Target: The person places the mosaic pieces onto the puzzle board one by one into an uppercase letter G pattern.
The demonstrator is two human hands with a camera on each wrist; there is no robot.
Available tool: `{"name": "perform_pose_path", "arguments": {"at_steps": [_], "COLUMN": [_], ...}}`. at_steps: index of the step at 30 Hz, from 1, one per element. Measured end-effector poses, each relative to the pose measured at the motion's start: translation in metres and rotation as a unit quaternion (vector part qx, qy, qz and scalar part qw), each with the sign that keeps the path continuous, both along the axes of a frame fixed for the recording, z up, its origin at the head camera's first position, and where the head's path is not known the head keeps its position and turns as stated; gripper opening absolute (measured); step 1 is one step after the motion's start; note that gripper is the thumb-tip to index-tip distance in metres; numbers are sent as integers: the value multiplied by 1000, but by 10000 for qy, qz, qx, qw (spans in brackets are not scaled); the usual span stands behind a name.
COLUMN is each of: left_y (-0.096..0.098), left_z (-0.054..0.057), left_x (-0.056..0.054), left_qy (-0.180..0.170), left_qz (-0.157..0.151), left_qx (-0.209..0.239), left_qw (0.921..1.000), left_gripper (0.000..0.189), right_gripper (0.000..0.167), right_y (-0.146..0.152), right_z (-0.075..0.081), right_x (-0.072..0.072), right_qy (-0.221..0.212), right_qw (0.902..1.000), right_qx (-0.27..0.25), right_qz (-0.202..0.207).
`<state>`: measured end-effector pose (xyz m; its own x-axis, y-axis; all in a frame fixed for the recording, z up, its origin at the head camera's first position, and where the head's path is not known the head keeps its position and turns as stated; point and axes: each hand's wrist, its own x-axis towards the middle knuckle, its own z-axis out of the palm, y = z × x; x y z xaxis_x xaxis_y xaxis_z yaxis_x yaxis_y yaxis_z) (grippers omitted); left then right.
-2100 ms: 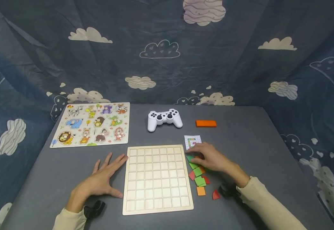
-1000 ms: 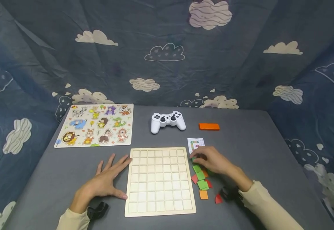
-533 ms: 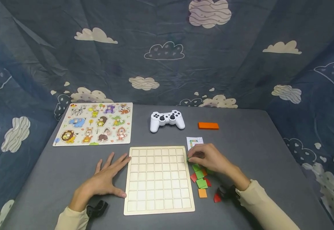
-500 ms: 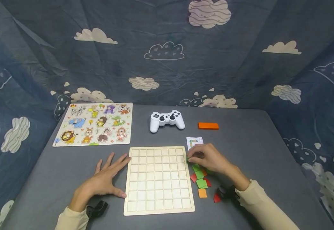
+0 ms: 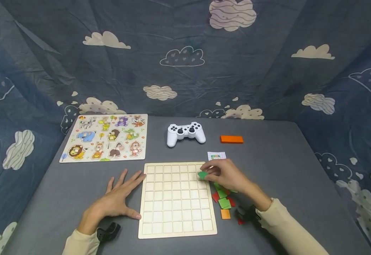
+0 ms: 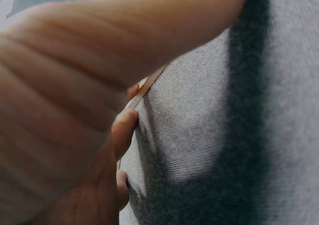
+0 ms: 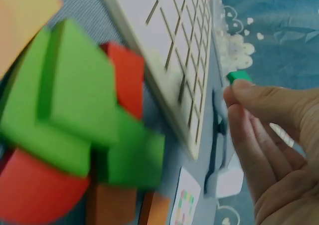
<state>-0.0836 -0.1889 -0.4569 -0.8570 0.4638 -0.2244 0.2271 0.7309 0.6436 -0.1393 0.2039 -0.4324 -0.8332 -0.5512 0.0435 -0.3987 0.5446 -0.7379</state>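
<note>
A wooden grid board [image 5: 177,234] lies flat on the table, its square cells bare. My left hand [image 5: 115,200] rests at the board's left side with fingers spread, fingertips and thumb touching its edge. Above the board's upper right corner, my right hand [image 5: 228,173] pinches a small dark green tile [image 5: 202,175] between thumb and fingers; the right wrist view shows the green tile [image 7: 239,76] at the fingertips. Below that hand lies a loose pile of green tiles [image 5: 224,203], red tiles and orange tiles [image 5: 225,214]. A small pattern card [image 5: 216,156] is partly hidden behind the right hand.
An animal puzzle board [image 5: 104,138] lies at the back left. A white game controller [image 5: 186,133] sits at the back middle, with an orange block [image 5: 231,139] to its right. A cloud-patterned curtain [image 5: 179,95] stands behind the table.
My right hand has picked the green tile from the top of the pile and moved left, over the board's upper right corner. My left hand has stayed at the board's edge.
</note>
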Motion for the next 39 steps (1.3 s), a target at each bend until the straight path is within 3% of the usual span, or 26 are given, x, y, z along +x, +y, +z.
{"name": "perform_pose_path", "arguments": {"at_steps": [16,22,39], "left_y": [2,1,0], "left_z": [1,0,0], "left_x": [-1,-1,0], "left_qy": [27,55,75], "left_qz": [-41,-34,-35], "left_qx": [-1,-34,-95], "left_qw": [10000,10000,9999], "left_gripper": [127,127,128], "right_gripper": [13,11,6], "right_y": [-35,-53,-106], "right_z": [-1,-1,-3], "right_x": [-6,-13,-27], "right_qy": [-150,88,259], "right_qw": [9996,9986,9958], "right_qx": [101,229,349], "right_qz": [238,460,801]}}
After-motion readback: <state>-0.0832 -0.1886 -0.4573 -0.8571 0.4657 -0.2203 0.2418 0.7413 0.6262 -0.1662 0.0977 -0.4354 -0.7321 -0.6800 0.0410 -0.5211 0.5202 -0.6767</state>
